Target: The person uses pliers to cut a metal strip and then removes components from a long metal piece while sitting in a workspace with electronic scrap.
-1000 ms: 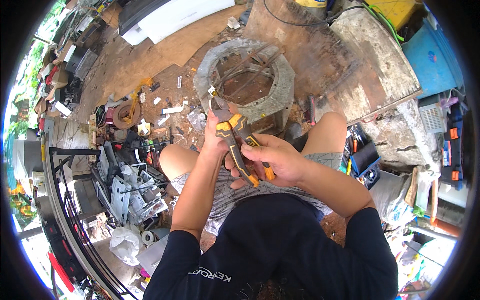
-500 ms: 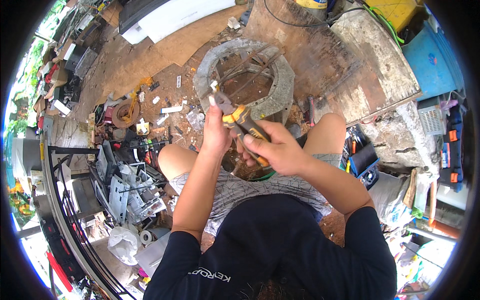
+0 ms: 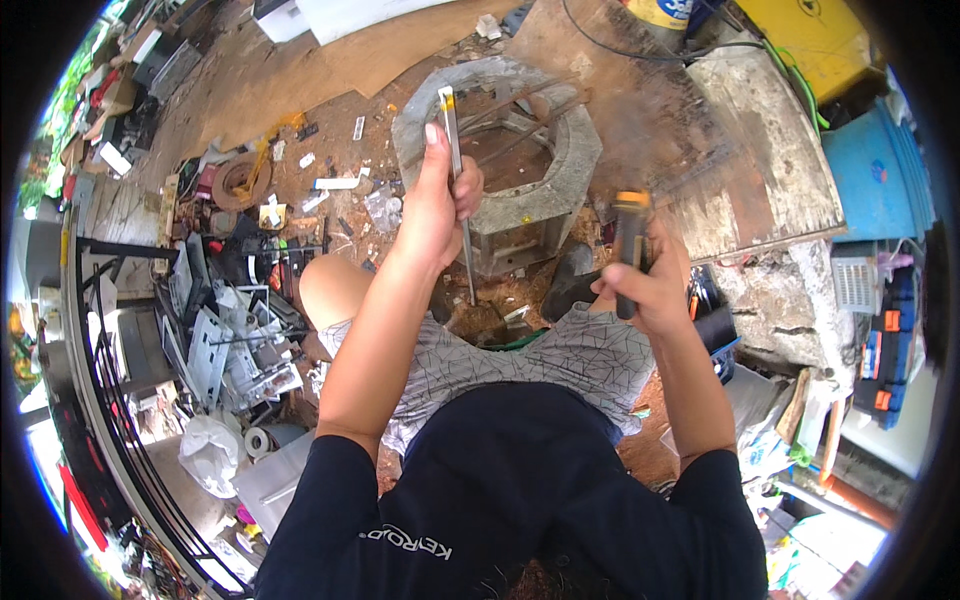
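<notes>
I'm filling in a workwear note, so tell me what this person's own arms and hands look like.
The left sleeve and right sleeve are short and plain black or very dark navy, part of a T-shirt with white lettering on the front. Both forearms are bare. The left hand and right hand are ungloved; I see no watch or bracelet.
</notes>
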### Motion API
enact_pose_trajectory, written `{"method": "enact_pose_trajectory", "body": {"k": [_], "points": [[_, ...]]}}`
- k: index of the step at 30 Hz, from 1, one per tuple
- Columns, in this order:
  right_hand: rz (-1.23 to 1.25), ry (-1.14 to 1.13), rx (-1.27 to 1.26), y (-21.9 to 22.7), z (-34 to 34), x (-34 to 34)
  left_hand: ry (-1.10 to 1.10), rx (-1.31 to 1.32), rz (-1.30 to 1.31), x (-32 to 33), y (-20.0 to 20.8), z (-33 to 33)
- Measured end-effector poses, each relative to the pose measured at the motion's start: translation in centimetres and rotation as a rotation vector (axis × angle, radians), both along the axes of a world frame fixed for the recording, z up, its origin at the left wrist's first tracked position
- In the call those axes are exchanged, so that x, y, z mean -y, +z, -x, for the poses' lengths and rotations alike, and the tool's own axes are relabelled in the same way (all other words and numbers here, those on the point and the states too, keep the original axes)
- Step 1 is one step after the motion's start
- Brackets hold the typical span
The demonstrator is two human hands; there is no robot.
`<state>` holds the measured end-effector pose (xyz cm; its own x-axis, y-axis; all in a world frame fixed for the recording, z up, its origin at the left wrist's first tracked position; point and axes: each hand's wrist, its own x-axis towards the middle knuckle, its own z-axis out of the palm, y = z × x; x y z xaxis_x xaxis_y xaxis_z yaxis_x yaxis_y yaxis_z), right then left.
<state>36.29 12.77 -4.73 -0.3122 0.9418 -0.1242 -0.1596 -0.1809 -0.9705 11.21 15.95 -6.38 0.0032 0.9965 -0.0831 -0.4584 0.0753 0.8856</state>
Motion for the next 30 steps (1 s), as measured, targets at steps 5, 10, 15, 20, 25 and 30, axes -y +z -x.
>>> {"method": "enact_pose_trajectory", "body": {"k": [5,10,15,20,25,30], "points": [[0.326,-0.039,-0.446,-1.8,0.6,0.8,-0.057,0.178,0.064,-0.3,0.3,0.5],[0.422,0.188,-0.069,-2.4,0.0,1.1,-0.085,0.291,0.095,-0.4,0.5,0.9],[0.346,0.082,-0.062,-2.2,0.3,0.4,-0.083,0.338,0.125,-0.3,0.4,1.2],[0.213,0.006,-0.01,-2.2,1.1,-0.1,-0.087,0.352,0.14,-0.1,0.4,1.3],[0.161,0.076,-0.018,-1.9,1.0,-0.7,-0.086,0.35,0.135,0.0,0.4,1.4],[-0.078,-0.004,0.135,-1.5,2.2,-1.4,-0.094,0.362,0.14,0.2,0.3,1.6]]}}
